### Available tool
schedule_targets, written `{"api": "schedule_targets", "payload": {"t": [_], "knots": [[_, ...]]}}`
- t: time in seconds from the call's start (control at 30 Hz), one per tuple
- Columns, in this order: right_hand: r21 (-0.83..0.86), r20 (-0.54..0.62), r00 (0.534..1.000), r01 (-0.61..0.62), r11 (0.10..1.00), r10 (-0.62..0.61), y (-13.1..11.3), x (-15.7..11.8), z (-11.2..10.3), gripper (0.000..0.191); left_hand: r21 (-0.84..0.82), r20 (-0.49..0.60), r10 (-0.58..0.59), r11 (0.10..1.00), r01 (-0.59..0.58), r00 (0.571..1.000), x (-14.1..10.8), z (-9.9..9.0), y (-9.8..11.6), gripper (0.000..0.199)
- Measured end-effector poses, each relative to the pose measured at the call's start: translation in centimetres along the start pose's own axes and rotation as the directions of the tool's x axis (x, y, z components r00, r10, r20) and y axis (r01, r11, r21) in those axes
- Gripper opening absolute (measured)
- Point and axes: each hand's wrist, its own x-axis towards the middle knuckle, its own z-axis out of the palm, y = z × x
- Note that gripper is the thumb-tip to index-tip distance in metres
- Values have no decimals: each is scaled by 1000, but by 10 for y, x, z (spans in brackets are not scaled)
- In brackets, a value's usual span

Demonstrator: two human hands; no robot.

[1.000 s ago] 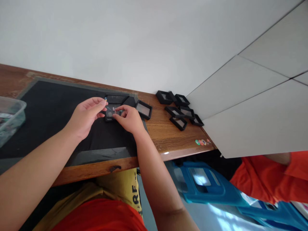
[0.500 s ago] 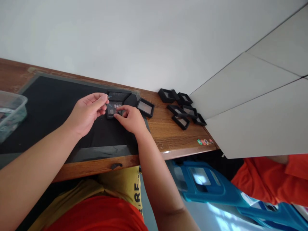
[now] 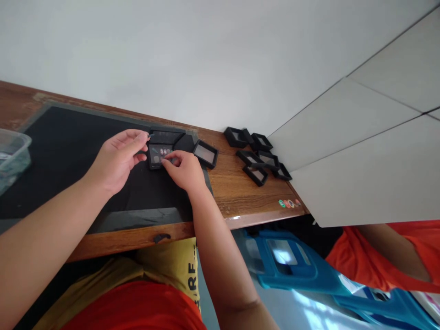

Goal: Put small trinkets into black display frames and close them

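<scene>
An opened black case [image 3: 154, 162] with a clear-looking inner panel lies on the black mat [image 3: 85, 137]; small pale and pinkish pieces [image 3: 164, 151] sit in it. My left hand [image 3: 120, 158] hovers just left of the case, thumb and forefinger pinched on a tiny bluish piece [image 3: 150, 136], too small to name. Against the case's right part rests my right hand [image 3: 182, 167], thumb and fingertips close together at the pieces. Whether it holds anything is hidden. A black frame-like box [image 3: 205, 153] with a pale window lies just right of the case.
Several similar black boxes [image 3: 256, 158] are heaped at the table's right end by a white partition [image 3: 360, 169]. A clear plastic tub [image 3: 15, 156] stands at the left. Below right are blue plastic chairs [image 3: 288, 261] and a person in an orange shirt [image 3: 354, 256].
My left hand has drawn slightly left with the bluish piece, a little away from the case. The right hand stays at the case. The view has shifted slightly.
</scene>
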Motion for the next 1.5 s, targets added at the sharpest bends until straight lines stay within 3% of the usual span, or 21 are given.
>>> {"api": "schedule_targets", "payload": {"t": [0.1,0.23,0.43,0.8,1.07,1.23,1.33,1.5], "knots": [[79,-76,997,30,996,-24,0,-1,-1,19,51,-35,25,998,-23,999,0,0,-2,37],[222,-160,977,177,959,-143,-2,-7,2,22,131,-25,95,987,-91,995,2,-1,-7,30],[305,-161,951,303,903,-264,-6,-16,7,36,238,3,133,962,-130,991,-1,-3,-12,32],[404,-203,896,445,799,-396,4,-13,14,24,215,71,139,965,-151,988,1,-4,-12,36],[376,-136,910,414,829,-393,3,-15,12,34,176,121,-6,984,-15,993,-1,-3,-9,48],[353,-150,915,402,845,-373,4,-16,8,32,223,125,8,974,-36,992,0,-2,-9,42],[281,-147,946,319,905,-288,8,-14,2,30,217,82,19,976,-36,996,1,-1,-9,40],[40,27,994,106,994,-107,11,-10,-5,24,118,92,46,991,-57,995,0,-2,-8,36]]}}
